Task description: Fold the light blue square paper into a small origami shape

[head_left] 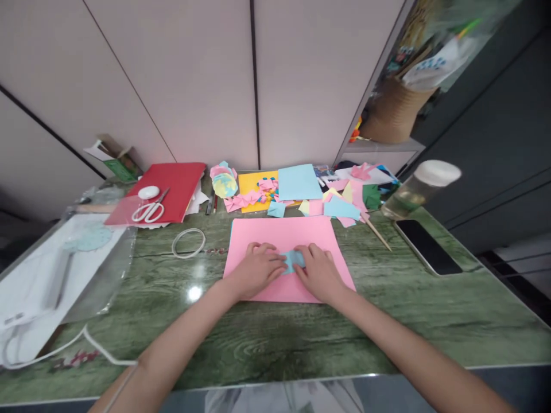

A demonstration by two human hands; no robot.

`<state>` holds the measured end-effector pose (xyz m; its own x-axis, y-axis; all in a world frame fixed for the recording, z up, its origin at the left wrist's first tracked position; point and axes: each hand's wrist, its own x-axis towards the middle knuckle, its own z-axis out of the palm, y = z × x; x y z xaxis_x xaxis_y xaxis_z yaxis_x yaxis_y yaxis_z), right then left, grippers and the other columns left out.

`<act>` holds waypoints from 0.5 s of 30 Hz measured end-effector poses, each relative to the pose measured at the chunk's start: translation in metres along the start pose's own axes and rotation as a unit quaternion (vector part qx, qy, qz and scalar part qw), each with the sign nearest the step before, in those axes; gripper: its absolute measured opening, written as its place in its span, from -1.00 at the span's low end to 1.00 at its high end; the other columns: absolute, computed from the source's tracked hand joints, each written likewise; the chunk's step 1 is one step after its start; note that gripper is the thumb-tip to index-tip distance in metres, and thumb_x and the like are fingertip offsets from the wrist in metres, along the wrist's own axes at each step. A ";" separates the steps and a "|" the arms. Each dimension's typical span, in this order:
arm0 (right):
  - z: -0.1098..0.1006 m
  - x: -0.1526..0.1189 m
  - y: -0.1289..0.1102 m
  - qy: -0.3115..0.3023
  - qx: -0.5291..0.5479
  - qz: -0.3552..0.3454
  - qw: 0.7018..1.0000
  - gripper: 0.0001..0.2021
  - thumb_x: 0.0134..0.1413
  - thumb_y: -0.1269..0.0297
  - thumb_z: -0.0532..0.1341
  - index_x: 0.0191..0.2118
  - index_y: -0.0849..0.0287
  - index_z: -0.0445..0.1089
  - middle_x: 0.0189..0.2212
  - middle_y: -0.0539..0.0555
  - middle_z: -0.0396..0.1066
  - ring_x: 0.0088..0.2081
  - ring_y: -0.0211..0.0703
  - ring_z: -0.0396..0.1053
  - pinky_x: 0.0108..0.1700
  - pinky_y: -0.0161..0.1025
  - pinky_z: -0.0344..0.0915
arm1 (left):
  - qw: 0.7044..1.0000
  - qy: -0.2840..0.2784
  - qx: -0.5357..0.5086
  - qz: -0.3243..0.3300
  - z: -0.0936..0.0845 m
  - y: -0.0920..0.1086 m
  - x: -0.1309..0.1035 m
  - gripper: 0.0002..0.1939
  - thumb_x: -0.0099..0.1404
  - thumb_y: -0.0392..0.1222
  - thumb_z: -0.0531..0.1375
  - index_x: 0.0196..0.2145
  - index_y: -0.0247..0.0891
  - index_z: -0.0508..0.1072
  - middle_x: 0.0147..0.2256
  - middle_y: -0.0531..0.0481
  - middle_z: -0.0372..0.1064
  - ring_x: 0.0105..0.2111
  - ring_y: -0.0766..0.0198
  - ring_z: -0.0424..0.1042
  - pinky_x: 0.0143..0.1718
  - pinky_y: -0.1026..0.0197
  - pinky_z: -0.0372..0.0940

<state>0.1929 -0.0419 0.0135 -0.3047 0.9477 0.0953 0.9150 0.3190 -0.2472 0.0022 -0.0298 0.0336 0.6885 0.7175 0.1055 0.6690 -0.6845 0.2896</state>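
Note:
A small piece of light blue paper [293, 262] lies on a pink sheet of paper [282, 232] in front of me. My left hand [259, 268] pinches the blue piece at its left end, fingers together. At its right end my right hand [318, 269] grips it, thumb below and fingers above. Both hands rest on the pink sheet, and my fingertips hide the ends of the blue piece. A bluish edge shows under the left side of the pink sheet.
Behind the sheet are folded pink papers [243, 201], a blue sheet [299, 182] and paper scraps [342, 207]. White scissors [148, 211] lie on a red folder [172, 189] at left. A phone [428, 246], a bottle [404, 198] and a wooden stick [376, 231] are at right.

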 end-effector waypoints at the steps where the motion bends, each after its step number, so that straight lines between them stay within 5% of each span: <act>1: 0.000 -0.001 0.000 0.005 0.002 0.001 1.000 -0.72 0.10 0.24 -0.01 -0.07 0.19 0.16 -0.22 0.16 0.22 -0.16 -0.07 0.17 -0.16 -0.17 -0.02 | 1.000 0.008 -0.005 0.000 0.002 -0.002 0.003 -0.68 0.32 -0.12 -0.11 -0.20 -0.08 0.42 -0.14 0.10 0.38 -0.04 0.24 0.12 -0.04 0.06 -0.13; 6: 0.002 -0.004 -0.002 0.026 -0.006 0.010 1.000 -0.70 0.10 0.24 0.00 -0.04 0.17 0.13 -0.20 0.16 0.20 -0.14 -0.06 0.16 -0.16 -0.19 -0.04 | 0.999 0.037 -0.024 -0.012 0.012 -0.012 0.013 -0.76 0.25 -0.06 0.01 -0.35 -0.07 0.47 -0.27 0.14 0.44 -0.14 0.28 0.18 -0.06 0.09 -0.12; 15: 0.007 -0.008 -0.008 0.062 -0.075 0.025 0.995 -0.56 0.02 0.06 0.06 0.00 0.13 0.12 -0.25 0.14 0.17 -0.19 -0.04 0.12 -0.22 -0.18 -0.08 | 0.999 0.014 -0.041 0.026 0.018 -0.028 0.002 -0.63 0.08 0.12 0.12 -0.14 0.04 0.38 -0.10 0.15 0.36 0.00 0.18 0.09 -0.01 0.05 -0.14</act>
<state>0.1861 -0.0523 0.0075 -0.2319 0.9504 0.2073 0.9599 0.2580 -0.1094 -0.0103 -0.0115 0.0090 0.7135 0.6847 0.1484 0.6061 -0.7095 0.3595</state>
